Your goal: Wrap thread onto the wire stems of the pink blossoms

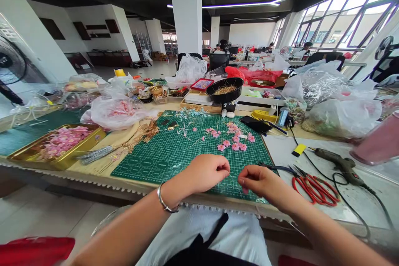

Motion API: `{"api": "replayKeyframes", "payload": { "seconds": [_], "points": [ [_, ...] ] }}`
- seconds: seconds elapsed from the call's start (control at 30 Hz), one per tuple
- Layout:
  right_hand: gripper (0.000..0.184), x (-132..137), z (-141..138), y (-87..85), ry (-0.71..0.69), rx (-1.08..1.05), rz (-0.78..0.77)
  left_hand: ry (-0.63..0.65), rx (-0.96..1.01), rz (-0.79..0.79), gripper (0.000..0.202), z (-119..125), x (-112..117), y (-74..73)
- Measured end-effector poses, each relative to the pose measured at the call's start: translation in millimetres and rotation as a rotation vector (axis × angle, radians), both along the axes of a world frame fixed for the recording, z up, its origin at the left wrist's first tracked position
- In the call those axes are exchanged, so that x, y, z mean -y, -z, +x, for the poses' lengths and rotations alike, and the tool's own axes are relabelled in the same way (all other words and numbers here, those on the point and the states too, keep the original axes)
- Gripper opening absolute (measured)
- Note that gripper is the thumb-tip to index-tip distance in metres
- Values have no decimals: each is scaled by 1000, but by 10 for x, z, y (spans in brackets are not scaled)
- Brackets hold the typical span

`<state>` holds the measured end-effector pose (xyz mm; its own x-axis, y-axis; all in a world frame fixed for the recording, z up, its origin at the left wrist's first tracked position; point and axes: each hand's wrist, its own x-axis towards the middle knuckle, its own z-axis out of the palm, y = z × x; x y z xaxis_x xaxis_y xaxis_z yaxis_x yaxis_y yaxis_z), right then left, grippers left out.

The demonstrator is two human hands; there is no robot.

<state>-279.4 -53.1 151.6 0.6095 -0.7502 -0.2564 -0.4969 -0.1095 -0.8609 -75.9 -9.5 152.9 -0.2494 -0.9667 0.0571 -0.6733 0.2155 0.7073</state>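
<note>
Fingers and thumb meet in a close pinch on our left hand (207, 172), and those of our right hand (262, 181) curl together too; we cannot tell whether something as thin as a wire sits between either pair. From the largest thing down, we see the cluttered surface (84, 169), and on it the green cutting mat (179, 153), with both hands over its near part. The gold tray (64, 162) of pink flowers stands to our left, well apart from the hands. To our right lies the glue gun (339, 165), its cable looping close to the red-handled pliers (314, 189); those sit just beside our right forearm, so we judge that a wide sweep of that arm could shove them or snag the cable. The pink blossoms (242, 146) lie on the mat beyond our hands, loose and light enough, we think, for a brushing knuckle to scatter. Smallest is a pink piece (245, 190) just under our right fingers, perhaps held, perhaps not. It is near the surface's front edge, so a slackened pinch or a careless nudge could send it towards our lap.
</note>
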Motion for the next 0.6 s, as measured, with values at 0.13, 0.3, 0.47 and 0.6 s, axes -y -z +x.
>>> {"api": "replayKeyframes", "payload": {
  "seconds": [0.13,0.3,0.47,0.6],
  "points": [
    [18,137,-138,-160,-53,-247,-414,-41,177,-139,17,84,24,-13],
    [22,51,-183,-211,-107,-385,-504,52,257,-192,18,44,-101,-94],
    [30,-179,-36,34,-106,-209,-260,110,136,-162,14,-133,-195,-63],
    [29,-272,-39,207,5,-86,-194,81,13,-84,14,-166,-214,28]
  ]
}}
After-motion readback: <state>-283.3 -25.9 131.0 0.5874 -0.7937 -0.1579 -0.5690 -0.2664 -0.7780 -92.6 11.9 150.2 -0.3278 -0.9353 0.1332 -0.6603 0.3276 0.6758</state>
